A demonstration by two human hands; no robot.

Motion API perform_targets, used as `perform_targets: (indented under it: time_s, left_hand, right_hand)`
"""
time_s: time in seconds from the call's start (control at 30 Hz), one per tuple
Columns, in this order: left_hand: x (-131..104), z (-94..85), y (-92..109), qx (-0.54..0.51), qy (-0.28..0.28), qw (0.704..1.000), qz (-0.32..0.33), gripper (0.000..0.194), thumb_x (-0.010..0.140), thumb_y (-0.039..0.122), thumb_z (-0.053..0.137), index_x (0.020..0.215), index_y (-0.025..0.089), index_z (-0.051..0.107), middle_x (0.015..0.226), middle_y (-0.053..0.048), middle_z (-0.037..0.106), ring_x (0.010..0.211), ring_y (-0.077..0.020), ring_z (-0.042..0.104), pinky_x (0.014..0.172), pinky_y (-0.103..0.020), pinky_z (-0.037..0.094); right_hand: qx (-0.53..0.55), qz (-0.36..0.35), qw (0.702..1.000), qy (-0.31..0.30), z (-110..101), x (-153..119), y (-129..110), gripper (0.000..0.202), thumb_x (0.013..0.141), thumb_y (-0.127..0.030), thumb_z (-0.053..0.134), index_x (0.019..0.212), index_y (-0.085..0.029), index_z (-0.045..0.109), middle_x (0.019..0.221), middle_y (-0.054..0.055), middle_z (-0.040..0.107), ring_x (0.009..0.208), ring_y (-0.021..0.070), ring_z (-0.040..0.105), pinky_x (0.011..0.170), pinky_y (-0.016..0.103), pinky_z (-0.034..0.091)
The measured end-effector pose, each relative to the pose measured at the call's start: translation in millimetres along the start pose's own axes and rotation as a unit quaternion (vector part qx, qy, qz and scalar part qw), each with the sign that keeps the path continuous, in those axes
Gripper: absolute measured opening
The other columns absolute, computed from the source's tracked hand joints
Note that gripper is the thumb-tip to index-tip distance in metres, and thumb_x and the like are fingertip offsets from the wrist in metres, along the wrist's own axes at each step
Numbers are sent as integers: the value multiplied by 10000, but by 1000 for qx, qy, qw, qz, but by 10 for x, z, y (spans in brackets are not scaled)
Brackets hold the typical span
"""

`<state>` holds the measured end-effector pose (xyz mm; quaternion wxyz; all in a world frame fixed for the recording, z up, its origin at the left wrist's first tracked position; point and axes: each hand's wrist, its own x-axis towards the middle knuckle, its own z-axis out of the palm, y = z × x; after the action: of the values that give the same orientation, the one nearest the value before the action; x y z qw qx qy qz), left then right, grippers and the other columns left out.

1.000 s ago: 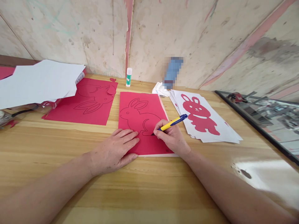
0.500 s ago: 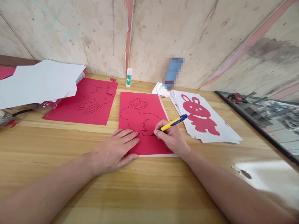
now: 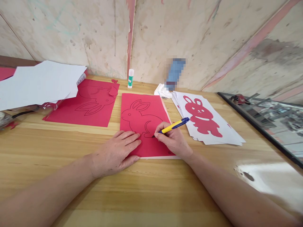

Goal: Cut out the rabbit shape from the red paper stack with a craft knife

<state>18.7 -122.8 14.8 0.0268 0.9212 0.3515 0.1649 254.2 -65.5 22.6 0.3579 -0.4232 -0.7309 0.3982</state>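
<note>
A red sheet of paper (image 3: 142,124) with a black rabbit outline lies in front of me on the wooden table, over a white sheet whose edge shows below. My left hand (image 3: 119,151) rests on its lower left part, palm down with fingers stretched out. A slim yellow-and-blue craft knife (image 3: 174,125) is gripped in my right hand (image 3: 174,138) like a pen. Its dark tip touches the paper at the rabbit's hind foot, partly hidden by my fingers.
Left, another red rabbit sheet (image 3: 97,110) lies beside white papers (image 3: 44,83). A glue stick (image 3: 130,78) stands by the wall. Right, a red bunny cutout (image 3: 204,116) lies on white sheets, near a crumpled tissue (image 3: 163,90) and a black-framed mirror-like panel (image 3: 260,126).
My right hand has moved slightly left with the craft knife, along the line of the rabbit's hind foot. My left hand stays in place on the red sheet.
</note>
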Motion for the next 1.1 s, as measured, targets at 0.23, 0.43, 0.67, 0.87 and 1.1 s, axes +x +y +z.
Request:
perform_targets:
  time_s: [0.23,0.43,0.67,0.87,1.1]
  left_hand:
    - [0,-8,3,-4,-5,1000,-4,437,960,404,446,1283,130,554,1357,-151,546,1261,-311,482,1029,-511,417]
    - [-1,0,4,-2,4,1000,1,432,958,396,449,1273,121,558,1345,-153,555,1249,-313,492,1019,-508,427]
    - [0,1,2,-4,-3,1000,0,448,964,403,435,1283,110,549,1351,-159,549,1255,-317,482,1017,-518,424]
    - [5,-3,2,-2,1,1000,0,438,962,405,439,1278,127,557,1347,-152,554,1250,-309,488,1020,-512,422]
    - [5,-15,6,-1,-3,1000,0,443,963,406,433,1278,119,556,1346,-155,554,1251,-313,488,1021,-510,421]
  right_hand:
    - [-5,6,1000,8,2,-2,6,77,742,-223,585,689,-187,542,633,-9,531,573,112,450,532,251,369]
    - [4,-3,1000,-6,-4,2,-10,76,750,-236,590,705,-188,552,648,-9,539,579,114,458,542,256,378]
    - [4,-16,1000,-11,4,-3,6,81,762,-244,596,718,-190,555,660,-5,544,589,116,469,550,258,387]
    - [-2,-15,1000,-4,5,2,7,86,759,-245,590,705,-195,547,652,-6,540,586,116,462,546,257,385]
    - [2,-21,1000,-17,3,-7,-7,91,770,-250,594,717,-193,547,668,-4,545,598,116,463,556,257,390]
